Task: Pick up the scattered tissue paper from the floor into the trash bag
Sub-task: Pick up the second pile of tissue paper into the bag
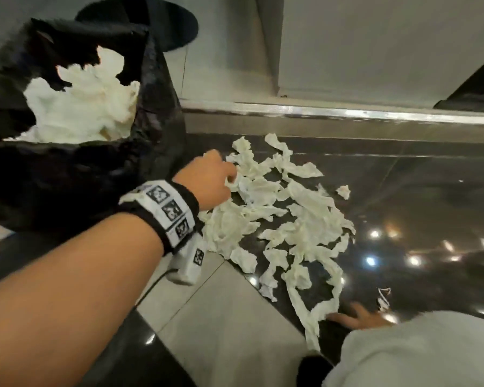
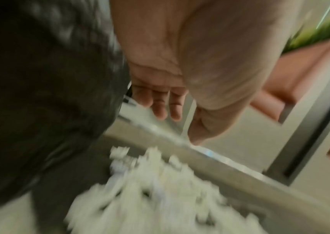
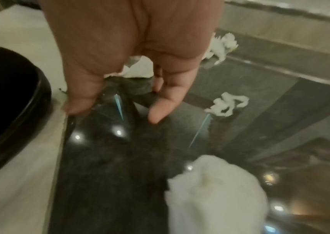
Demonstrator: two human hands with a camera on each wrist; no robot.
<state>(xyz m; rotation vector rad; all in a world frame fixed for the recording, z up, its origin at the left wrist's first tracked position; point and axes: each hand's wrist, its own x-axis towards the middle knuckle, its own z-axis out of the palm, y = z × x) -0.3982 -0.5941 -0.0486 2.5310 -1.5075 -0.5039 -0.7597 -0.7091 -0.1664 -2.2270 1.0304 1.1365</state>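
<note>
Torn white tissue strips (image 1: 277, 213) lie in a heap on the glossy dark floor, blurred in the left wrist view (image 2: 150, 190). A black trash bag (image 1: 67, 185) stands open at the left with white tissue (image 1: 81, 107) inside; it fills the left side (image 2: 39, 95) of the left wrist view. My left hand (image 1: 227, 174) reaches the heap's near-left edge beside the bag; its fingers (image 2: 166, 110) are straight and hold nothing. My right hand (image 1: 355, 314) is low by the heap's trailing strip, partly hidden behind grey clothing. It hangs relaxed and empty (image 3: 115, 114) over the floor.
A metal ledge (image 1: 347, 113) runs behind the heap, under a pale wall. Pale tile (image 1: 207, 317) borders the dark floor (image 1: 403, 205). A black round base (image 1: 151, 23) stands behind the bag. Grey clothing (image 1: 417, 350) fills the lower right. Small tissue scraps (image 3: 226, 106) lie apart.
</note>
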